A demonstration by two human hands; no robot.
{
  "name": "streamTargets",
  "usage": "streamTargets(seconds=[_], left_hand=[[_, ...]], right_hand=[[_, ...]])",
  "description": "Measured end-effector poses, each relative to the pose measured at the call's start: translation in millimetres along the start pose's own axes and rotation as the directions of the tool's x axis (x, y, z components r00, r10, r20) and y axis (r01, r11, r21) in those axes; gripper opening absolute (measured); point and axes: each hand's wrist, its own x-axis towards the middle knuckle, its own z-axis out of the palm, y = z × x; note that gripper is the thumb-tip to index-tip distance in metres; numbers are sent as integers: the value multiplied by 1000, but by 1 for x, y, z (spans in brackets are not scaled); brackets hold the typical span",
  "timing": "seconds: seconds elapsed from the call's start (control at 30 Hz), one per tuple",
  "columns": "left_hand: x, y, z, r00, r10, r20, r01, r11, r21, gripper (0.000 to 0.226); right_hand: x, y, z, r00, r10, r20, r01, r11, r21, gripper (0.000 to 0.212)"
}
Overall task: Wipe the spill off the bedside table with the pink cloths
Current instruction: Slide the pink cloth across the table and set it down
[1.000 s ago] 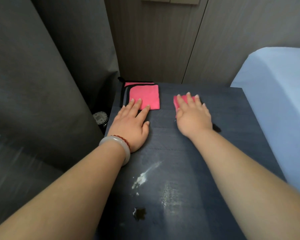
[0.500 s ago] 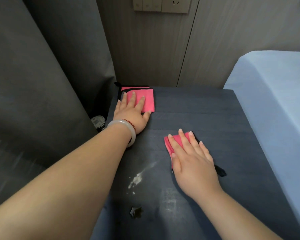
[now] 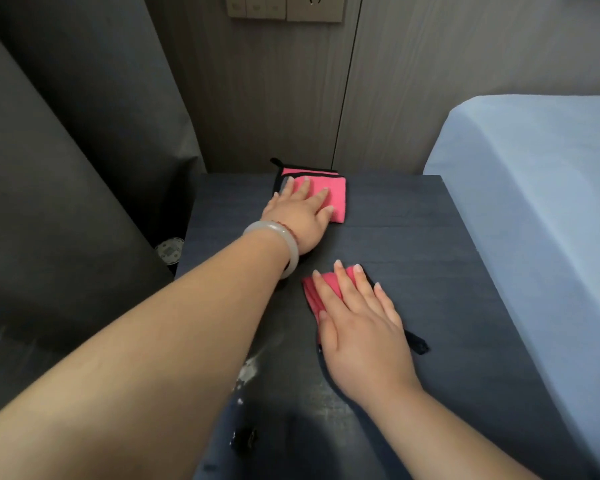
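Drawn back mid-bench: near cloth [image 3: 326, 282] under released right grip [image 3: 364, 334]; left grip [image 3: 298, 216] released on far-edge cloth [image 3: 336, 195]. If kept rightward, spill [image 3: 248, 370] missed.

One view only. The head-worn wide-angle camera looks forward and steeply down from close above the bedside table [image 3: 430, 237], whose top fills the lower centre of the frame. The wall [image 3: 257, 98] occupies the upper centre, a curtain [image 3: 66, 168] the left, and the bed [image 3: 534, 202] the right.
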Motion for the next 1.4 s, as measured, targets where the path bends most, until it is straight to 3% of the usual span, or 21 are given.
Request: streamTargets(seconds=[0.1,0.3,0.43,0.57,0.63,0.7,0.77,0.83,0.9,0.97,1.07,1.2,1.4], left_hand=[[-25,-28,1,990,-23,-139,27,999,25,54],[-93,-65,20,989,-111,-97,112,994,12,56],[-118,-57,24,987,-123,-99,124,992,-4,55],[-133,-29,23,980,-54,-194,32,993,-118,51],[-140,-14,25,968,-33,-247,-5,988,-153,50],[-148,-1,30,956,-19,-294,-32,985,-170,50],[-154,16,37,944,49,-327,-100,985,-140,53],[-155,35,46,938,155,-309,-186,980,-75,62],[-154,51,56,957,194,-215,-201,980,-10,67],[-152,55,65,976,172,-137,-170,985,32,65],[-153,49,70,969,174,-174,-166,984,57,68],[-154,43,59,977,133,-167,-121,989,82,55],[-174,-1,23,994,-17,-109,41,974,223,55]], right_hand=[[-1,0,2,1000,1,-17,-1,1000,14,57],[-1,-3,-2,999,28,-24,-25,995,96,65],[-4,-2,0,995,82,-65,-74,991,108,59],[-5,-5,-2,1000,-8,-21,9,999,38,71],[-1,-1,-9,996,-63,67,53,989,140,69],[3,11,-21,991,-82,109,40,937,347,55],[4,29,-30,999,-31,29,16,908,419,51],[5,49,-30,996,68,-58,-44,936,349,50],[5,59,-28,992,115,-49,-96,950,297,49],[5,60,-23,996,87,-16,-80,964,252,48],[7,57,-21,998,62,-22,-56,972,227,47],[7,57,-22,994,101,-36,-88,960,264,46],[4,51,-23,996,88,-19,-82,972,222,48]])
